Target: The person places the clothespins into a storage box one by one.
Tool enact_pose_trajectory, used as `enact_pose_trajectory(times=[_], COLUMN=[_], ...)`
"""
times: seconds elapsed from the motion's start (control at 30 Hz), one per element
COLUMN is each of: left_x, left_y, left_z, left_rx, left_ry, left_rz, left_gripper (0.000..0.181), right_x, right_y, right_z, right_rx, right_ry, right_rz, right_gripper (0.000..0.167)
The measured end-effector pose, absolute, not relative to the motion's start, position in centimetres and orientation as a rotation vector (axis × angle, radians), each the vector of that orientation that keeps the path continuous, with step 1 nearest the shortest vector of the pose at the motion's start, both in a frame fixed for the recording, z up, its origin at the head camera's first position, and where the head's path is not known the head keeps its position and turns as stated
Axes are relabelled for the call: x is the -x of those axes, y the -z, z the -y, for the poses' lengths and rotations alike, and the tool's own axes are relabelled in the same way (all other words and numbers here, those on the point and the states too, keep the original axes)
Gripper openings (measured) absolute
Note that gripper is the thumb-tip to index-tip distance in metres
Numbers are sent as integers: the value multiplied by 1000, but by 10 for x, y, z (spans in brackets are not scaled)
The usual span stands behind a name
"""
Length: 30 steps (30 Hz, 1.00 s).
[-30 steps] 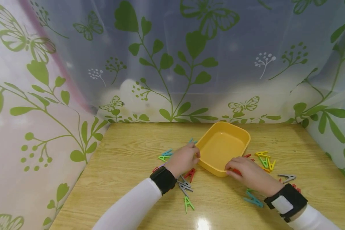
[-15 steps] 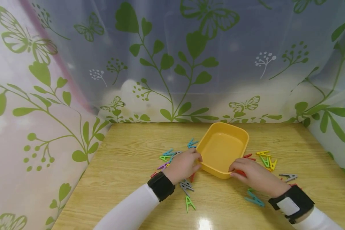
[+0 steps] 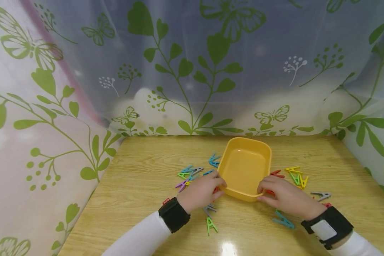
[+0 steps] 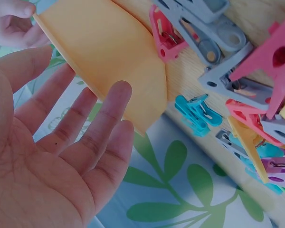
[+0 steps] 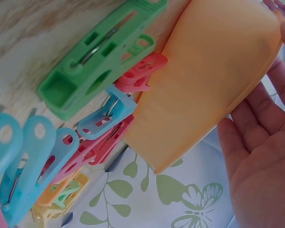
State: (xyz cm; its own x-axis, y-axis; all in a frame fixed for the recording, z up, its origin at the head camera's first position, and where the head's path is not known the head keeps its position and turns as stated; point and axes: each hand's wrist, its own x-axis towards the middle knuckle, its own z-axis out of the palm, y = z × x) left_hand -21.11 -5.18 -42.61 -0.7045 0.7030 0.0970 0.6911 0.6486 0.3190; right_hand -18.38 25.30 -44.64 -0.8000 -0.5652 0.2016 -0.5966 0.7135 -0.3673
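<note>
A yellow rectangular plastic basket sits on the wooden table, its inside bare. At the near left corner my left hand holds the rim between thumb and fingers; the left wrist view shows its palm beside the wall. My right hand pinches the rim at the near right corner, thumb outside, some fingertips hidden behind the rim in the right wrist view. Clothespins lie on both sides: a purple one and a light green one left, a red one and a blue one right.
Yellow clothespins and a grey one lie farther right, and blue ones beside the basket's left wall. A leaf-patterned curtain closes off the back and sides of the wooden table.
The basket has turned and shifted a little left and toward me, now standing straighter. Both hands have kept their hold on its near corners, and the right hand has moved slightly nearer.
</note>
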Motion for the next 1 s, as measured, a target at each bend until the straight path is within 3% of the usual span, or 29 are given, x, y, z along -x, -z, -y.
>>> enact_pose_trajectory(times=[1.0], left_x=[181], left_y=[433], left_z=[61], left_rx=[-1294], left_ry=[-639], left_rz=[-2706], left_gripper=[30], right_x=[181], right_y=[449], right_z=[-257], right_rx=[-1024], right_ry=[-661], right_rz=[2791], right_gripper=[23])
